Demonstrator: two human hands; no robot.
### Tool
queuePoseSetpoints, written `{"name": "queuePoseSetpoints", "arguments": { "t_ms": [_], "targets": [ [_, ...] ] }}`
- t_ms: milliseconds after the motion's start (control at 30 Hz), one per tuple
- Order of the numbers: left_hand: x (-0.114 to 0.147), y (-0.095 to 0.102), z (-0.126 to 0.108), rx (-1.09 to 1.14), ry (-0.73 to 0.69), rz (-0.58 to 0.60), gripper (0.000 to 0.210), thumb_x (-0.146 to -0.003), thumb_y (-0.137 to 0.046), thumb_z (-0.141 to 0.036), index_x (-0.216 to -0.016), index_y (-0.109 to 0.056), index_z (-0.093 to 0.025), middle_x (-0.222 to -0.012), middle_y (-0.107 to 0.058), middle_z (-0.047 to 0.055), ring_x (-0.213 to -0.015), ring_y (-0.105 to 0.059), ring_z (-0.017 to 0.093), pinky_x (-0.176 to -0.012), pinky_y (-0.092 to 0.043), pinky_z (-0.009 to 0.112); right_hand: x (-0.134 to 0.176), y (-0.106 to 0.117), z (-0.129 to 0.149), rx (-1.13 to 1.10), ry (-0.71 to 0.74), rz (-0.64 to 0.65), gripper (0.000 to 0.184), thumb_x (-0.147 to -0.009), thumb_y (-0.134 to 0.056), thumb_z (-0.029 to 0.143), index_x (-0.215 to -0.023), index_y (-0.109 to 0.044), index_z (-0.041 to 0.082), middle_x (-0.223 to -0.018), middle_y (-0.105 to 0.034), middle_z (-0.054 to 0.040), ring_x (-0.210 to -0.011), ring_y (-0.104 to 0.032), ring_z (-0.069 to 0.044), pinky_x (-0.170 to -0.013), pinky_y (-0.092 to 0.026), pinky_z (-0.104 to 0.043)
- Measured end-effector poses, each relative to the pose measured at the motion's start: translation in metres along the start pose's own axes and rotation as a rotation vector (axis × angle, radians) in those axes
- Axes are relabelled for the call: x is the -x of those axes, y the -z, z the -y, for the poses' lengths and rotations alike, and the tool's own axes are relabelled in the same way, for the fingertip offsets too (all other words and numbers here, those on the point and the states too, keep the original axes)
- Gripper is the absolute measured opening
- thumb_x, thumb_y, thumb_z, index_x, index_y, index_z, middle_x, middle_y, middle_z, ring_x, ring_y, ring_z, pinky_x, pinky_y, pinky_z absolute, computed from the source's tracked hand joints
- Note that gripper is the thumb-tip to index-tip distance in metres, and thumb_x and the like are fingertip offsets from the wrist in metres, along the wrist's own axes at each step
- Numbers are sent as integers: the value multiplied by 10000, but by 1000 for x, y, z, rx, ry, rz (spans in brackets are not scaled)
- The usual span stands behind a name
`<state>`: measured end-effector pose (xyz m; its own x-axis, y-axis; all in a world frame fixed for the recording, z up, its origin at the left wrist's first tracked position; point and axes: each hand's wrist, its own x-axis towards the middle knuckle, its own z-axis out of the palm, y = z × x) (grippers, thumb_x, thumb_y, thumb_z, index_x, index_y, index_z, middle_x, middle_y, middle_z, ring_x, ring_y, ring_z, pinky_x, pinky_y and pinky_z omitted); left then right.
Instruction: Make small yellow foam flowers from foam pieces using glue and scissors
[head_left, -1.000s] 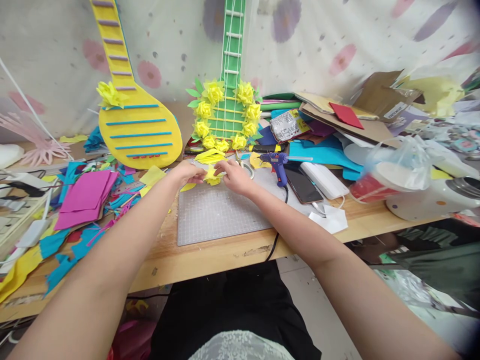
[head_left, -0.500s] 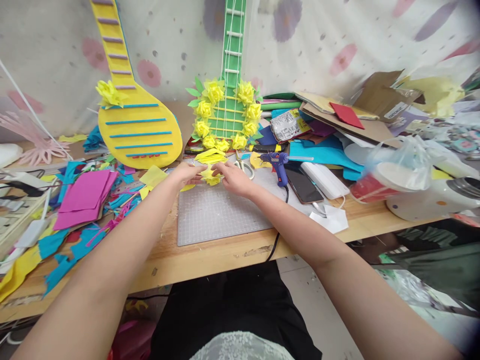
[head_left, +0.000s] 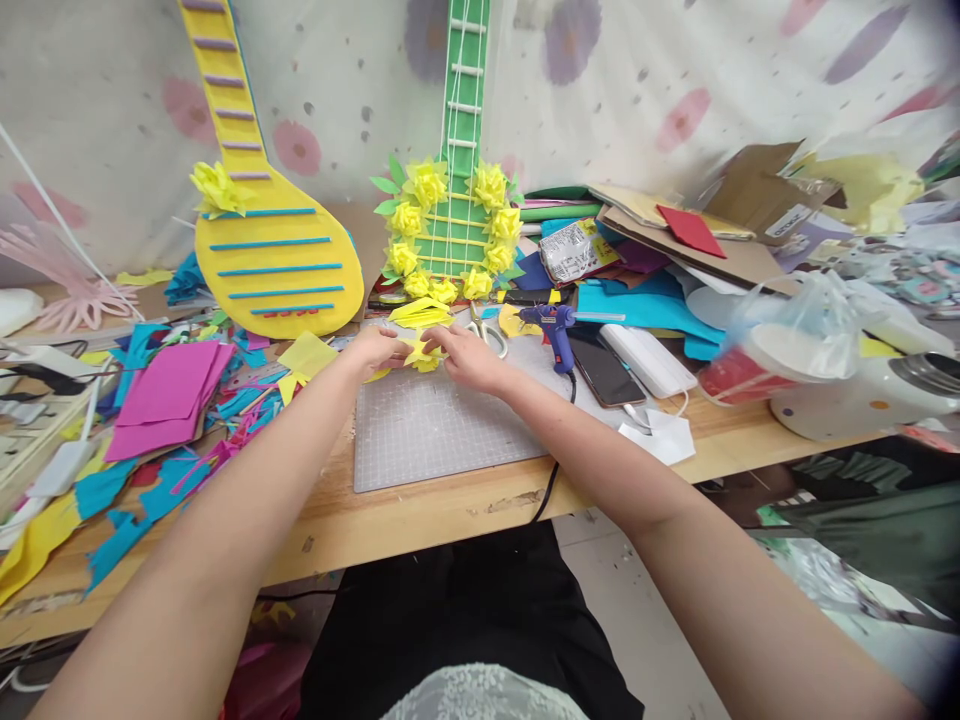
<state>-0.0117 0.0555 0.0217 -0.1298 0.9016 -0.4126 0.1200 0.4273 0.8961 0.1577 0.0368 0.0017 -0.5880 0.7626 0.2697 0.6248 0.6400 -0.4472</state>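
Between my two hands, just over the far part of the grey cutting mat [head_left: 442,440], is a small yellow paper flower [head_left: 424,358] with its petals spread. My right hand [head_left: 471,357] pinches it from the right with bent fingers. From the other side my left hand [head_left: 379,348] has its fingertips at the flower's left edge; the fingers partly hide the grip. Folded yellow paper pieces [head_left: 420,312] lie right behind the flower. Scissors [head_left: 487,332] rest to the right of my right hand, and a blue glue gun [head_left: 556,330] stands a bit farther right.
A green paper guitar [head_left: 457,225] ringed with yellow flowers and a yellow paper lute [head_left: 277,260] lean at the back. Coloured scraps and magenta sheets [head_left: 176,385] cover the left. A phone [head_left: 606,365], a white power bank [head_left: 649,358] and a lidded cup [head_left: 776,360] sit right.
My left fingers have shifted slightly in toward the flower and bent a little. The right hand has hardly moved.
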Motion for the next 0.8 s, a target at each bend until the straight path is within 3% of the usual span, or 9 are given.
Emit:
{"name": "queuePoseSetpoints", "arguments": {
  "t_ms": [167, 400, 667, 800],
  "targets": [
    [0, 0, -1, 10, -32, 49, 334, -529, -713, 34, -697, -494, -153, -604, -557, -5, -603, -629, 158, -685, -550, 334, 0, 0, 1, 15, 2, 1, 535, -645, -361, -26, -1120, -483, 189, -1092, -666, -24, -1014, -502, -217, -911, -390, -369],
    [11, -2, -6, -95, 18, 3, 417, -550, -712, 50, -836, -479, -145, -679, -567, 4, -694, -652, 171, -730, -531, 312, 1, 2, -1, -6, -3, -30, 550, -652, -348, -35, -1145, -474, 173, -1102, -666, -29, -984, -513, -200, -882, -405, -353],
    [3, 0, -5, -185, -15, 21, 359, -522, -742, -27, -748, -498, -160, -661, -539, -19, -700, -626, 165, -681, -539, 311, -1, -1, -4, 36, 12, 4, 562, -643, -352, -35, -1145, -493, 175, -1107, -671, -20, -1028, -501, -216, -910, -387, -369],
    [-2, 1, -4, -309, -23, -6, 405, -496, -752, -42, -811, -528, -162, -682, -559, -6, -778, -631, 203, -675, -533, 326, -1, -2, -4, 35, 30, -1, 564, -642, -358, -38, -1145, -500, 176, -1101, -670, -23, -1021, -503, -210, -909, -383, -361]
  ]
}}
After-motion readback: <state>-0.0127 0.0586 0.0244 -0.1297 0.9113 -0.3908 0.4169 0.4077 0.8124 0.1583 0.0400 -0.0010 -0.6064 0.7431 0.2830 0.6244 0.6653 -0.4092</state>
